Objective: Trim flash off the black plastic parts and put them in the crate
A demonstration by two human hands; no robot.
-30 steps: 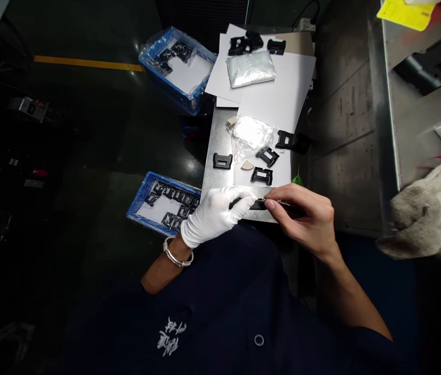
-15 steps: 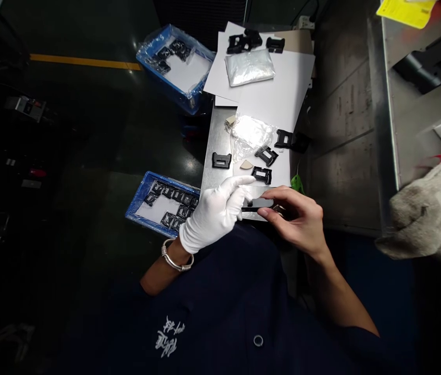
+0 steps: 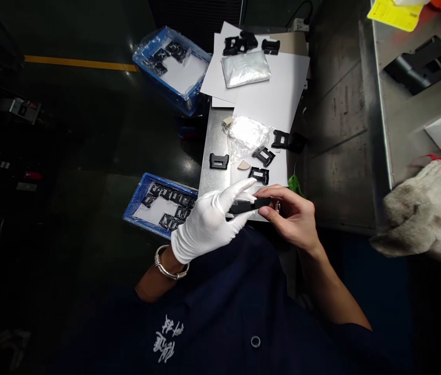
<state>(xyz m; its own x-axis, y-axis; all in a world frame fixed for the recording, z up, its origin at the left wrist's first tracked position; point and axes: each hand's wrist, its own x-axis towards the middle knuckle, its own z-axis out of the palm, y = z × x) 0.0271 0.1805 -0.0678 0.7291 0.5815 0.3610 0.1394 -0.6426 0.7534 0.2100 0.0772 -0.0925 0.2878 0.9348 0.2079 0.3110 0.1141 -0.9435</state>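
My left hand (image 3: 209, 221), in a white glove, has its fingers round the left end of a black plastic part (image 3: 244, 207). The bare fingers and thumb of my right hand (image 3: 292, 214) pinch the other end. Just beyond the hands a black frame piece (image 3: 259, 175) lies on white paper, and a beige wedge (image 3: 243, 165) is beside it. Another black piece (image 3: 218, 161) rests on the metal table (image 3: 209, 182). Crumpled clear plastic (image 3: 248, 133) lies farther back, with more black pieces to its right.
Two blue trays, one near (image 3: 136, 208) and one far (image 3: 150, 65), hold black pieces left of the table. A filled plastic bag (image 3: 246, 69) lies on the paper. At the right are a metal bench (image 3: 395, 114) and a dirty glove (image 3: 427, 208).
My left hand's fingers have spread from a pinch to a grasp round the black part. The part has tilted, now showing a dark narrow side. The view has shifted slightly.
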